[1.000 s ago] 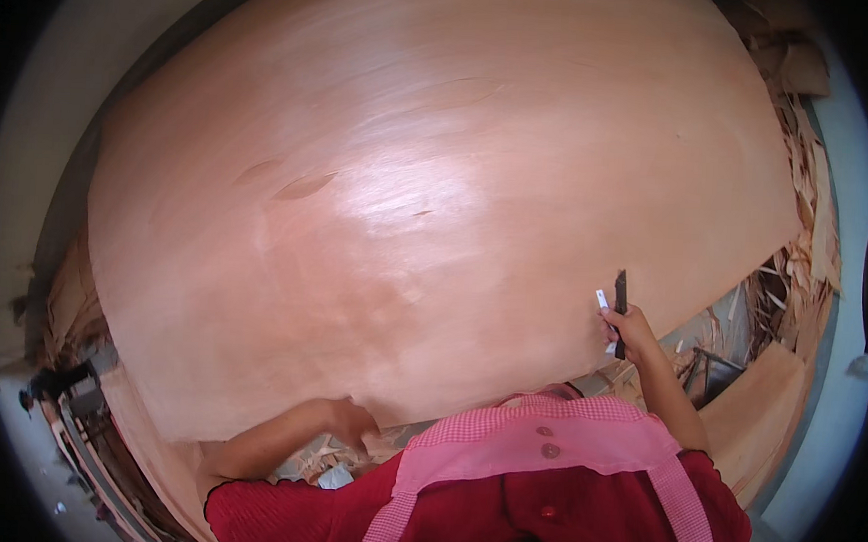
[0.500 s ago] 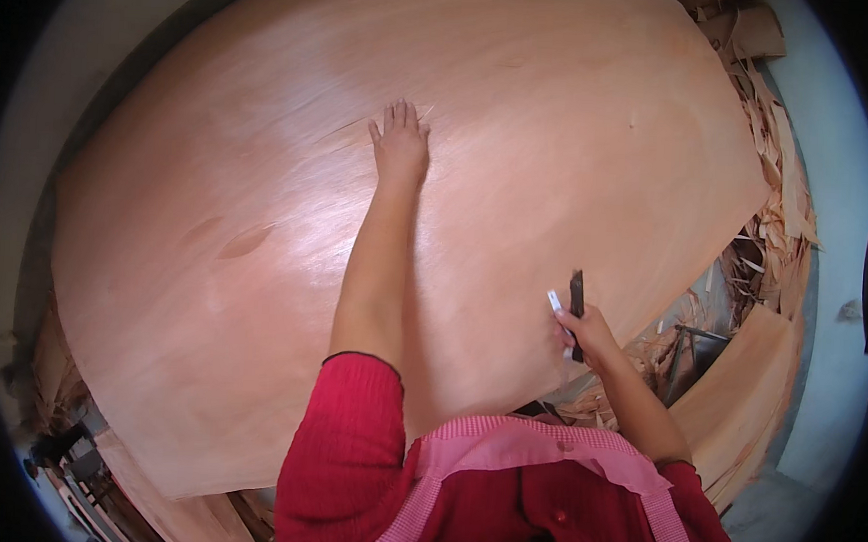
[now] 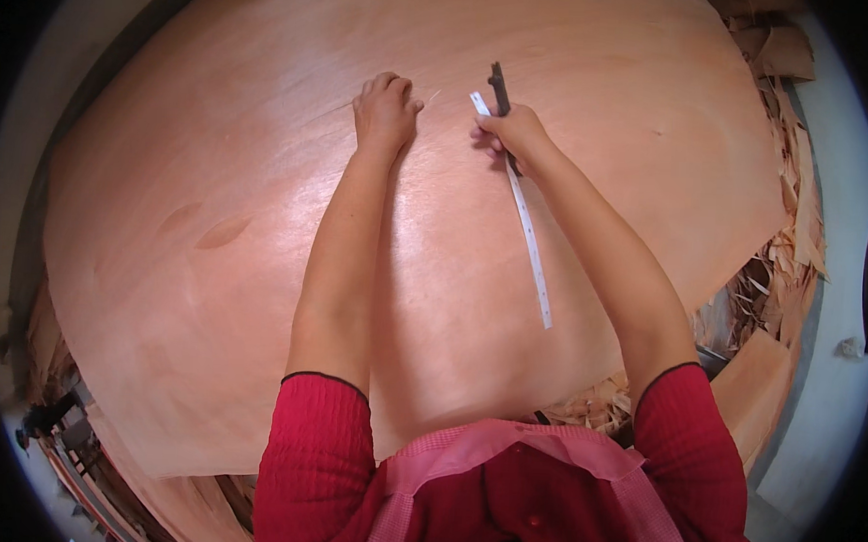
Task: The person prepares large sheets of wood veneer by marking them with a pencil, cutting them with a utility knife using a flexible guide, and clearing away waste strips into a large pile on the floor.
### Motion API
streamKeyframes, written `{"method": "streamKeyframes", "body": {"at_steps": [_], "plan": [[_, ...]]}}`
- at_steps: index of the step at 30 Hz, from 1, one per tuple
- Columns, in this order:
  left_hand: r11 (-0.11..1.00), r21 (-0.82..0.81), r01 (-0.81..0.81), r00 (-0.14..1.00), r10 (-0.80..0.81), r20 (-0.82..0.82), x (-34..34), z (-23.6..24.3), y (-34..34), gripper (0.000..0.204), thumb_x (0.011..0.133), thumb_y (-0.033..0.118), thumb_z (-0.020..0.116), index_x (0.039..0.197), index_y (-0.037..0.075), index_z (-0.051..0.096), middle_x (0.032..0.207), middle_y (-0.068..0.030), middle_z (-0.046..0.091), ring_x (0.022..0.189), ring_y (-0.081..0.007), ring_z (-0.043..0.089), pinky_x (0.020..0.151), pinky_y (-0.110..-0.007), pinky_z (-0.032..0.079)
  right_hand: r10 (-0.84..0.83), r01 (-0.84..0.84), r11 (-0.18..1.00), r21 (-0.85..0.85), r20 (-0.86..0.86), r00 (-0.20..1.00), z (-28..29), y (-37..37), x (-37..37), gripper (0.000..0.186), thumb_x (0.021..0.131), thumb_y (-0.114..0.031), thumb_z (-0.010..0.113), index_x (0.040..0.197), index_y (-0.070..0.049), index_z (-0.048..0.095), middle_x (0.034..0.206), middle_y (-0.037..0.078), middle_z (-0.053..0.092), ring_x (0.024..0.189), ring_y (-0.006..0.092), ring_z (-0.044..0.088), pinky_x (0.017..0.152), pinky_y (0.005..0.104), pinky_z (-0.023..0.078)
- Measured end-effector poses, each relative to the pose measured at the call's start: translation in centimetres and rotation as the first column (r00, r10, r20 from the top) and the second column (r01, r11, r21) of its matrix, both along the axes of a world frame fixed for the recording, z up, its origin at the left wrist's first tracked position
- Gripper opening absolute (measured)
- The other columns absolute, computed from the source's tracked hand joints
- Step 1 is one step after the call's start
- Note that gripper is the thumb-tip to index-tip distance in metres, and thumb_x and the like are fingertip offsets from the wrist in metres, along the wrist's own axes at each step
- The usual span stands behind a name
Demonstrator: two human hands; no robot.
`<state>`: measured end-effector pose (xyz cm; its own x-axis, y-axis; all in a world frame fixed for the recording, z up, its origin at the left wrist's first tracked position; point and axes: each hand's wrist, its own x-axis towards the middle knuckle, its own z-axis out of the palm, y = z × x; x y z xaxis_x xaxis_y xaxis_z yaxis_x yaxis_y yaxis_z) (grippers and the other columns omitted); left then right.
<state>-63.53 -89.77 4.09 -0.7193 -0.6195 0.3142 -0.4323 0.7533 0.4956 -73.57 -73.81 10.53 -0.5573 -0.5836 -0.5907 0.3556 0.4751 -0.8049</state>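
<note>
A broad, pale reddish sheet of wood veneer (image 3: 288, 294) spreads out beneath both of my arms. My left hand (image 3: 384, 114) rests on its far middle with fingers bent and thumb out to the side, beside a thin split in the wood; nothing shows in its grasp. To the right of it, my right hand (image 3: 512, 137) is closed round a slim dark tool (image 3: 500, 88), whose kind I cannot make out. The same hand pinches a narrow white strip with small dark dots (image 3: 530, 241), which trails toward me over the veneer.
Torn veneer scraps (image 3: 795, 204) are heaped along the right edge, by a pale wall (image 3: 834, 318). Another veneer piece (image 3: 753, 387) lies at the lower right. Dark metal equipment (image 3: 73, 439) sits at the lower left.
My right hand has moved far forward and left with the dark tool and white strip, close to my left hand. My left hand's fingers have gone from spread flat to bent.
</note>
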Motion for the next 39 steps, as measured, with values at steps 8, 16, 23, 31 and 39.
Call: {"method": "streamKeyframes", "body": {"at_steps": [8,16,23,31,39], "plan": [[0.908,-0.283,0.308,0.892,-0.172,0.418,-1.5,2.1,-0.8,0.016,0.073,0.018,0.055,0.078,0.005,0.063,0.089,-0.0090,0.056,0.092,-0.0257,0.053,0.072,-0.036,0.049,-0.166,0.195,0.974,-0.112,0.223,0.960,-4.5,-5.2,-1.8,0.012,0.082,-0.009,0.051,0.087,0.002,0.053,0.073,0.010,0.060,0.045,0.0130,0.046,0.043,0.0311,0.043],[0.836,-0.483,0.262,0.948,-0.128,0.292,-0.8,1.3,0.1,0.011,0.074,0.020,0.054,0.078,0.011,0.059,0.079,-0.0035,0.055,0.079,-0.0216,0.055,0.059,-0.033,0.050,0.083,-0.075,0.995,0.065,-0.134,0.987,-3.1,-6.4,-2.7,0.012,0.079,-0.009,0.053,0.078,0.003,0.057,0.063,0.010,0.059,0.043,0.0142,0.049,0.039,0.0289,0.043],[0.687,-0.673,0.274,0.959,-0.145,0.242,-1.2,-0.4,-0.3,0.012,0.074,0.023,0.056,0.069,0.012,0.055,0.070,-0.0004,0.051,0.068,-0.0159,0.053,0.048,-0.028,0.047,0.179,-0.118,0.969,0.218,-0.281,0.943,-4.7,-7.6,-3.4,0.009,0.072,-0.006,0.059,0.068,0.002,0.061,0.059,0.011,0.060,0.047,0.0192,0.057,0.045,0.0307,0.046],[0.692,-0.693,0.202,0.977,-0.090,0.194,-1.8,-0.9,-0.1,0.018,0.076,0.027,0.056,0.067,0.012,0.052,0.066,0.0007,0.048,0.063,-0.0142,0.053,0.045,-0.028,0.045,0.190,-0.120,0.966,0.227,-0.315,0.930,-5.2,-7.4,-3.3,0.013,0.074,-0.007,0.057,0.065,0.001,0.063,0.060,0.010,0.061,0.049,0.0192,0.058,0.048,0.0310,0.047],[0.860,-0.510,0.016,0.997,0.026,0.076,0.9,0.5,2.0,0.045,0.077,0.029,0.057,0.113,0.002,0.049,0.116,-0.0159,0.050,0.110,-0.0324,0.044,0.091,-0.045,0.035,0.052,-0.051,0.999,0.008,-0.045,0.998,-5.0,-6.5,-4.0,0.010,0.076,-0.003,0.054,0.072,0.004,0.060,0.061,0.010,0.061,0.046,0.0174,0.056,0.041,0.0302,0.047]]}}
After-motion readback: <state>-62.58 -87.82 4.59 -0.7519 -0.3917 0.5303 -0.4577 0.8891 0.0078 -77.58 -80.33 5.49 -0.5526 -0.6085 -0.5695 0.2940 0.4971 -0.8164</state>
